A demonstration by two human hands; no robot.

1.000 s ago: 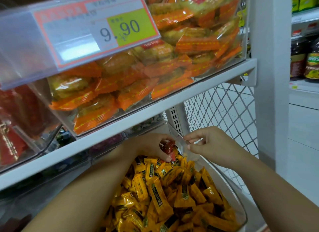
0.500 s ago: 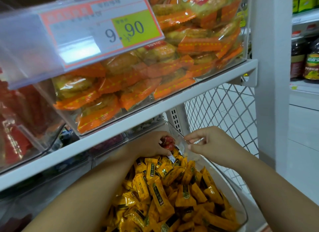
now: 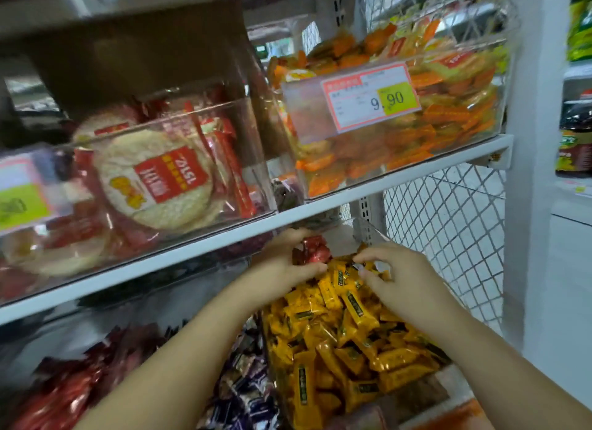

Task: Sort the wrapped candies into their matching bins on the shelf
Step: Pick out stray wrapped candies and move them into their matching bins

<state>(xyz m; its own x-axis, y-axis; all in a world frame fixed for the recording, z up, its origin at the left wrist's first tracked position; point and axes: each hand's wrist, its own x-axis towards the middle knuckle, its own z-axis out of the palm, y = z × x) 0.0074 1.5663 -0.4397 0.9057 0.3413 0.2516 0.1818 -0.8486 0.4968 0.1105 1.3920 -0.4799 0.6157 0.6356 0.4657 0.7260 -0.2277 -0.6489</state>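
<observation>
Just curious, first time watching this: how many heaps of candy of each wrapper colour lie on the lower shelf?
Yellow heap: 1
Red heap: 1
Purple heap: 1
Total: 3
The left hand grips loose red candies besides.

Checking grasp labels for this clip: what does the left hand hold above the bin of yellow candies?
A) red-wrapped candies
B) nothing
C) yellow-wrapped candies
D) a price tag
A: the left hand grips a few red-wrapped candies just above the heap of yellow candies.
</observation>
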